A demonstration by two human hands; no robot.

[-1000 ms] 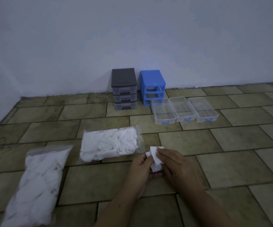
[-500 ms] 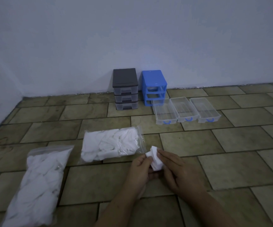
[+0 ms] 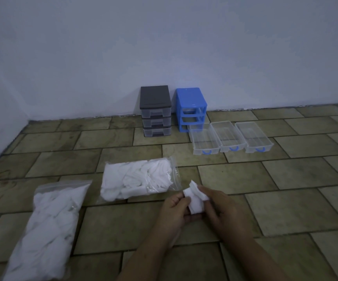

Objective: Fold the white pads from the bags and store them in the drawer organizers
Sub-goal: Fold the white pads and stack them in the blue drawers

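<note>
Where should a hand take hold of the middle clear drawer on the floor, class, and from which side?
Grip the blue handle on the middle drawer, coming from the near side. That handle faces the person, while drawers sit close on both flanks, leaving little finger room. Alternatively, I'd pinch the near rim from above, since its top is open.

place: bare room, likely home | cues: tiled floor (image 3: 285, 179); plain wall (image 3: 164, 37)

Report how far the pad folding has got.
Done: nothing stored yet; the three clear drawers pulled from the blue organizer look empty. In hand: the left hand and right hand are folding one white pad. Left: two full bags, and the grey organizer is closed.
</note>
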